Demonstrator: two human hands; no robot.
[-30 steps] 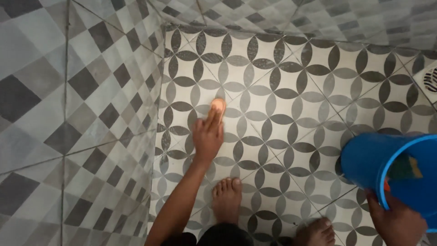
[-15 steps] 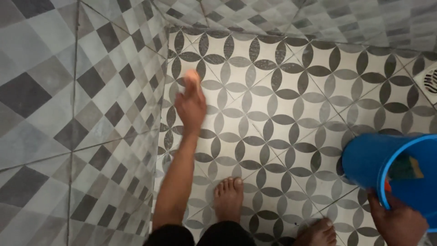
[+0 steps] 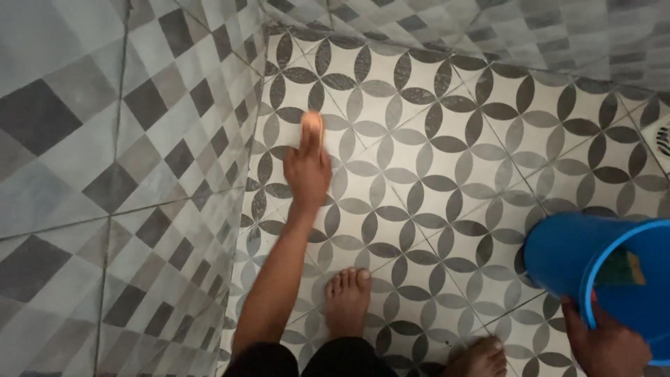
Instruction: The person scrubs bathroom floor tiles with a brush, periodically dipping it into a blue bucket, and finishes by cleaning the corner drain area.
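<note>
A tiled corner fills the view: the floor (image 3: 447, 160) carries a grey-and-white petal pattern, and the wall (image 3: 105, 174) on the left is laid with grey squares and diamonds. A second patterned wall runs along the top edge. At the far right edge a metal floor drain (image 3: 661, 143) is partly cut off by the frame.

The largest loose thing is a blue bucket (image 3: 572, 255) at the lower right, tilted with its mouth toward the camera; something greenish and orange lies inside it, too dim to name. The right hand (image 3: 608, 343) grips the bucket's rim from below, fingers curled around the edge, and the bucket hides part of that hand.

The left arm stretches forward from the bottom of the picture, close beside the left wall. The left hand (image 3: 307, 171) is pressed down on the floor near the corner, closed over a small orange-pink thing (image 3: 312, 127), possibly a sponge or scrubber; only its far end shows past the fingers, and it is blurred.

Two bare feet stand on the tiles at the bottom, one (image 3: 347, 300) between arm and bucket, the other (image 3: 480, 357) just beside the bucket.
</note>
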